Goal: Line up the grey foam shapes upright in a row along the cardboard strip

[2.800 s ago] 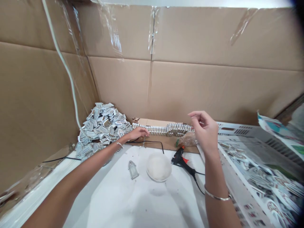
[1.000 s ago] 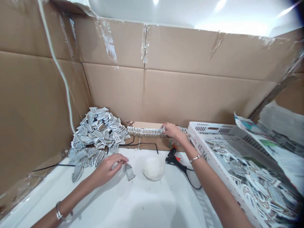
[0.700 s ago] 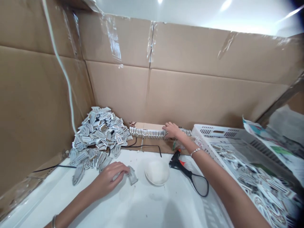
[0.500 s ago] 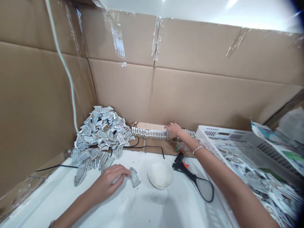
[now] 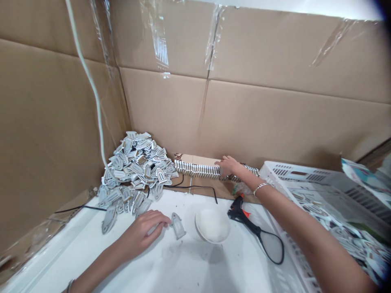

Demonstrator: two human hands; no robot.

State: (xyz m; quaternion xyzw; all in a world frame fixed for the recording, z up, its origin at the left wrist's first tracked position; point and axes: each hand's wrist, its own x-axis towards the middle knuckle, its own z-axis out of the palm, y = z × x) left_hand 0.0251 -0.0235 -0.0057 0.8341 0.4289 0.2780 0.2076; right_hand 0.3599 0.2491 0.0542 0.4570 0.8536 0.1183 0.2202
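Note:
My left hand [image 5: 143,232] rests on the white table with its fingers curled, fingertips touching a small grey arch-shaped piece [image 5: 177,226]. My right hand [image 5: 228,165] reaches to the back and pinches the row of upright pieces [image 5: 198,169] standing on a cardboard strip [image 5: 201,185]. A heap of the same grey and white arch-shaped pieces [image 5: 134,169] lies in the left back corner.
A white bowl [image 5: 213,224] sits mid-table. A black glue gun [image 5: 240,209] with its looped cord [image 5: 270,248] lies right of it. A white crate [image 5: 305,179] holding more pieces fills the right side. Taped cardboard walls [image 5: 244,101] close in the back and left. A white cable [image 5: 91,89] hangs at left.
My left hand came back from the row to the single piece on the table. My right hand dropped from mid-air onto the row and stays there. The view has shifted slightly.

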